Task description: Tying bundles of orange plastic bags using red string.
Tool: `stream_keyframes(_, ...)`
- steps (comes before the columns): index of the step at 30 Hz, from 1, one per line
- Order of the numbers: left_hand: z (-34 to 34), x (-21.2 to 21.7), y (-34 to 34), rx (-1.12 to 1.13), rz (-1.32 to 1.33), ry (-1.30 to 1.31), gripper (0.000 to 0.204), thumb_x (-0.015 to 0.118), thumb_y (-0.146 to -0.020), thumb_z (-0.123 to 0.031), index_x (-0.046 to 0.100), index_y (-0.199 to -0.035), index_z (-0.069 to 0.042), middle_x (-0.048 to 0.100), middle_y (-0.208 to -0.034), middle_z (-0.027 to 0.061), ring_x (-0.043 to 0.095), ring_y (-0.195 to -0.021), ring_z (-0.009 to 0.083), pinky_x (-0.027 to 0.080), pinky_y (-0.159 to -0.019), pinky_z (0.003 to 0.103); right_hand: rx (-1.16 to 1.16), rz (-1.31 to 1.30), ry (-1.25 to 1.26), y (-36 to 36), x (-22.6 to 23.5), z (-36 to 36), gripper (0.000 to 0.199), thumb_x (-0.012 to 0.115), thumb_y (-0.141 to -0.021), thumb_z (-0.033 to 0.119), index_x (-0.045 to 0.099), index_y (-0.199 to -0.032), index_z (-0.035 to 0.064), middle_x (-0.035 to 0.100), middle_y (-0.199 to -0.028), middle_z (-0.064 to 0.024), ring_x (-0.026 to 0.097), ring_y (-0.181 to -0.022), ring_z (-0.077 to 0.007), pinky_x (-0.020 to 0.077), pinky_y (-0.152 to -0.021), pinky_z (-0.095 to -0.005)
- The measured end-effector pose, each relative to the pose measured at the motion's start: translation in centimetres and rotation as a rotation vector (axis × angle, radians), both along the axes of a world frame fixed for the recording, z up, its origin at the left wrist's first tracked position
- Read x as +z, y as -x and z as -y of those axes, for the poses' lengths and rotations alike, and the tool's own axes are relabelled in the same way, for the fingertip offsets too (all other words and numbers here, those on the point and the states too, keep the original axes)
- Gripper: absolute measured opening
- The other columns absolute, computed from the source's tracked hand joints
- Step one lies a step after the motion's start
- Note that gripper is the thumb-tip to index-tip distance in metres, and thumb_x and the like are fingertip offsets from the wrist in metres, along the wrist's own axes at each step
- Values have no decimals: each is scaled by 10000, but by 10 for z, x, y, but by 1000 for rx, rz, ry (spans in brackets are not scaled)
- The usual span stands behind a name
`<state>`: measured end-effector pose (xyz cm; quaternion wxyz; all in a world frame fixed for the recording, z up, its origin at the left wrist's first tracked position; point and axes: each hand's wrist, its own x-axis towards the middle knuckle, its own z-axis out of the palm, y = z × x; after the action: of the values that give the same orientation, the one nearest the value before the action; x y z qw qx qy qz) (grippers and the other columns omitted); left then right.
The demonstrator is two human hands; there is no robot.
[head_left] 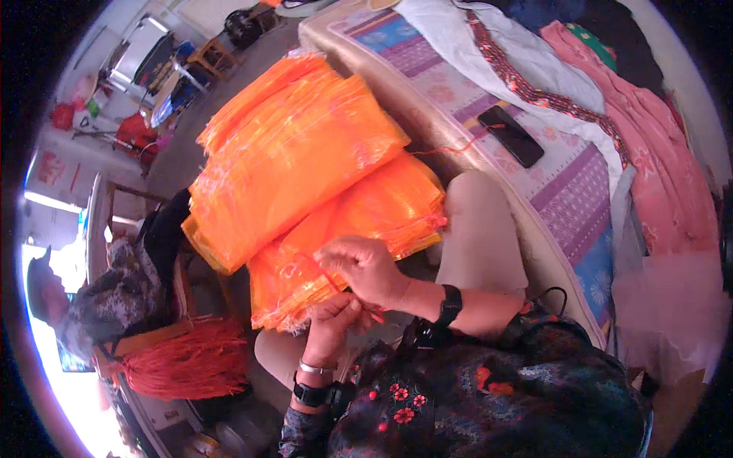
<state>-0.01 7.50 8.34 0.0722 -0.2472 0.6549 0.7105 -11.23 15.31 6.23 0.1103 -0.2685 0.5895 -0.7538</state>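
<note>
Fingers on your left hand (330, 319) are closed in a pinch, apparently on a thin red strand (333, 284), while those on your right hand (372, 273) are curled just beyond it; I can't tell how firmly the right ones have hold of anything. Both hands are over the near edge of the lower orange bundle (279, 294), which lies just in front of your knees, with the upper orange bundle (298, 160) overlapping it on the far side, skewed to the left. Honestly, that overlap is what I'd watch: the stuff looks slick, so a hard tug on the strand could slide the upper pile off to the left. If either pinch loosens, the strand could go slack, and those frayed sheet edges might snag it too. Also, a thin orange cord runs from near the pile to the black phone (511, 136) on the bed (569, 195) to your right; if it's caught somewhere, shifting the pile could drag the phone.
</note>
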Motion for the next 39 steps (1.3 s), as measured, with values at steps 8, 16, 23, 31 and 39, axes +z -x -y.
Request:
stream_keyframes(8, -6, -37, 14, 225, -184, -1019, 392, 389, -881, -394, 504, -809, -25, 537, -676, 91, 493, -610, 195, 386, -612, 261, 227, 271, -8, -5, -4, -39, 69, 587, -773, 75, 621, -815, 32, 611, -661, -67, 614, -654, -166, 478, -569, -283)
stream_keyframes(16, 11, -46, 5, 316, -123, -857, 206, 431, -882, -242, 503, -869, -49, 539, -689, 31, 491, -521, 124, 390, -454, 223, 531, 278, -2, -12, -17, -38, 174, 525, -850, 119, 588, -759, -16, 605, -655, -38, 573, -633, -113, 470, -633, -249)
stream_keyframes(23, 26, -40, -16, -122, -39, 49, 183, 483, -839, -164, 543, -698, -63, 500, -545, -1, 470, -456, 93, 370, -418, 231, 295, -357, -159, -24, -20, -17, 127, 523, -840, 99, 567, -804, -14, 614, -754, -95, 592, -644, -223, 468, -662, -275)
stream_keyframes(31, 27, -41, -28, -19, -188, 561, 179, 540, -746, -201, 628, -776, -48, 562, -550, 122, 569, -530, 172, 438, -510, 314, 308, -519, -642, -40, -15, -7, 108, 515, -828, 154, 490, -829, 50, 588, -707, -139, 576, -681, -348, 448, -547, -399)
stream_keyframes(39, 16, -40, -36, 307, -418, 959, 79, 541, -705, -111, 524, -701, -35, 542, -604, 155, 546, -568, 344, 449, -516, 389, 394, -157, -434, -37, -17, 14, 156, 531, -847, 187, 525, -810, 36, 562, -690, -73, 548, -637, -161, 432, -558, -272)
